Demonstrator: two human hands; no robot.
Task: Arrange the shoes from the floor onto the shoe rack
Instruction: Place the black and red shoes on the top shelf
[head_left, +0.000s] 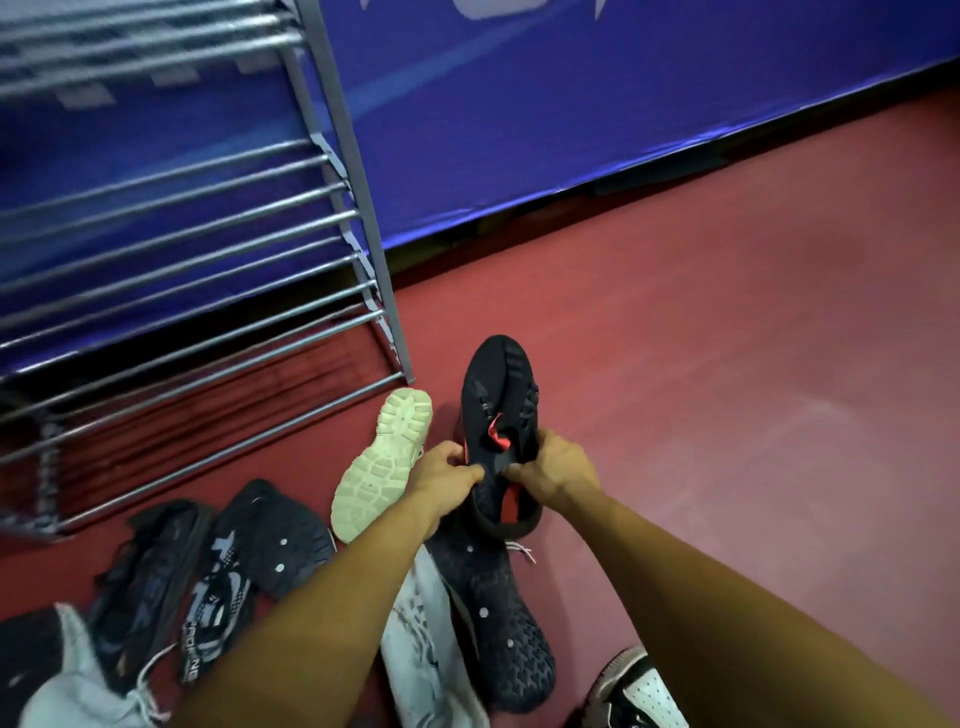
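Note:
A black shoe with a red lining and tongue (496, 410) is held above the floor, toe pointing away from me. My left hand (447, 475) pinches its collar on the left side and my right hand (553, 475) grips the collar on the right. The grey metal shoe rack (218, 249) stands to the upper left, and its barred shelves in view carry no shoes. Beside the held shoe a shoe lies sole up, showing a pale tread (382, 462). Under my arms lies a black shoe, sole up (498, 618).
Several more shoes lie in a heap on the red floor (727, 389) at the lower left: a dark laced one (150, 577), a black and white one (218, 608), a black sole (275, 535), a white one (421, 644). A black and white sneaker (636, 686) sits at the bottom right. A blue banner (571, 104) lines the back.

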